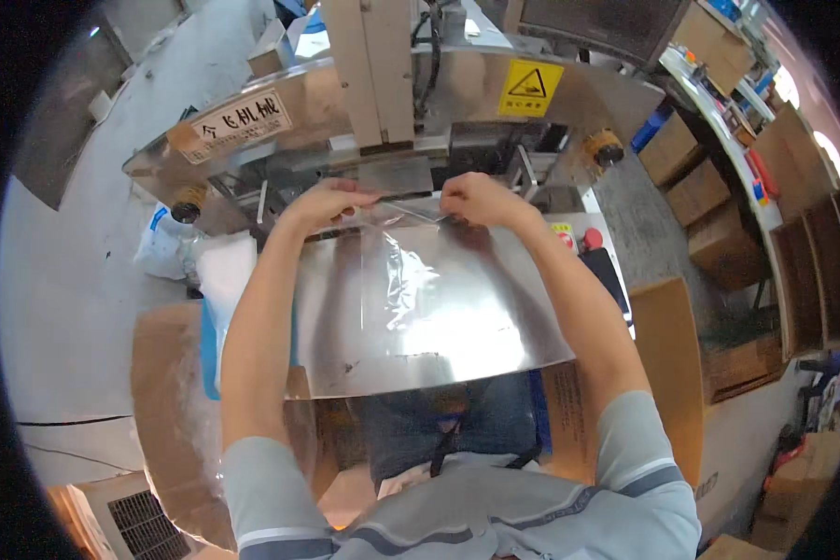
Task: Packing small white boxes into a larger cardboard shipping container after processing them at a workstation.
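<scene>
Both my hands are at the far edge of a shiny metal work plate [523, 327], close to the machine's opening. A clear plastic bag or film [397, 271] stretches between them and drapes over the plate toward me, catching bright reflections. Its near end is hard to make out against the metal. My left hand [334, 203] pinches the film's far left part between thumb and fingers. My right hand [479, 199] is closed with curled fingers on its far right part. Whether anything is inside the film cannot be told.
An upright machine column [369, 75] and a metal guard panel [457, 93] with a yellow warning sign [530, 87] rise just beyond my hands. A red button [593, 239] sits at the right. White packing material [226, 266] and cardboard boxes [667, 373] flank the plate.
</scene>
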Action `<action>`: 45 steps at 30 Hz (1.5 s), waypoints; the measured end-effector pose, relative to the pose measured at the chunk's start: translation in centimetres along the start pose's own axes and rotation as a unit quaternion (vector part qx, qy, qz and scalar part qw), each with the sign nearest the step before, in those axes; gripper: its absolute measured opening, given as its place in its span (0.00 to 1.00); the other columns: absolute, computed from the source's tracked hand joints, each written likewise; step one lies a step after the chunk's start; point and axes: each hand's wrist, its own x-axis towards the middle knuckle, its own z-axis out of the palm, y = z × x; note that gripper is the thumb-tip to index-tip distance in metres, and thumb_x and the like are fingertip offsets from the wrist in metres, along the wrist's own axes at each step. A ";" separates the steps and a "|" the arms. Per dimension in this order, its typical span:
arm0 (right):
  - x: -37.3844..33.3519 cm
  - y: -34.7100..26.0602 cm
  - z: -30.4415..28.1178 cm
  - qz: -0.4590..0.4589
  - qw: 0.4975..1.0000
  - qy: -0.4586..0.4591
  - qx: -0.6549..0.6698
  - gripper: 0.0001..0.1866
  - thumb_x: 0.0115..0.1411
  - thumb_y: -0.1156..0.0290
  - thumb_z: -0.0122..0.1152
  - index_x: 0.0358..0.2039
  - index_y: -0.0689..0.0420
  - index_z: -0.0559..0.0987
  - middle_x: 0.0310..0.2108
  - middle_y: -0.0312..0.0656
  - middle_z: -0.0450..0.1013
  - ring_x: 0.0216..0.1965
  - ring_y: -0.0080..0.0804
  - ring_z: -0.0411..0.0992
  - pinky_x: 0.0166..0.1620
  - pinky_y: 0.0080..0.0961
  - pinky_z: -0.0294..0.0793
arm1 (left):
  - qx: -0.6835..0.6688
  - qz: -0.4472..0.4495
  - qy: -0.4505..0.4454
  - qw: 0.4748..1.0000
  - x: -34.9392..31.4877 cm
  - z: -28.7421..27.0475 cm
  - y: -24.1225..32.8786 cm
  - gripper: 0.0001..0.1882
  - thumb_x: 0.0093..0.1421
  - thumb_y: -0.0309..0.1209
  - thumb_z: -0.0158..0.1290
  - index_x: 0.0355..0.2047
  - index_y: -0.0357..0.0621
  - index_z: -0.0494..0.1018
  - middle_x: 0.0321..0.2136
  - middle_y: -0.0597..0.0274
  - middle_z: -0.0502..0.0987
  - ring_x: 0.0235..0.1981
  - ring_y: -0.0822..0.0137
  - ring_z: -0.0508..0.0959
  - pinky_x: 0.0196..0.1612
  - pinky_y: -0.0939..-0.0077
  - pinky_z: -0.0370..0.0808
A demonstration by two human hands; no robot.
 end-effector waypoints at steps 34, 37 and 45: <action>0.9 -5.7 6.1 -0.006 0.939 0.195 -0.282 0.30 0.62 0.57 0.60 0.59 0.63 0.70 0.61 0.54 0.68 0.63 0.49 0.65 0.61 0.55 0.64 | 0.349 0.167 0.317 0.866 -16.2 21.2 -6.1 0.35 0.63 0.49 0.53 0.59 0.32 0.67 0.64 0.38 0.62 0.68 0.39 0.56 0.68 0.33 0.46; 1.1 -6.9 5.3 0.006 0.939 0.189 -0.287 0.27 0.63 0.58 0.59 0.56 0.63 0.72 0.57 0.54 0.71 0.61 0.50 0.67 0.61 0.57 0.63 | 0.351 0.161 0.318 0.866 -16.4 21.2 -6.2 0.34 0.63 0.49 0.53 0.59 0.32 0.67 0.64 0.38 0.62 0.68 0.38 0.56 0.68 0.33 0.46; 1.9 -7.4 4.6 0.004 0.932 0.197 -0.303 0.24 0.65 0.55 0.54 0.52 0.63 0.74 0.51 0.54 0.76 0.57 0.52 0.71 0.61 0.62 0.61 | 0.320 0.176 0.337 0.868 -16.7 21.0 -6.0 0.37 0.62 0.48 0.56 0.62 0.32 0.63 0.64 0.35 0.60 0.68 0.35 0.55 0.67 0.33 0.47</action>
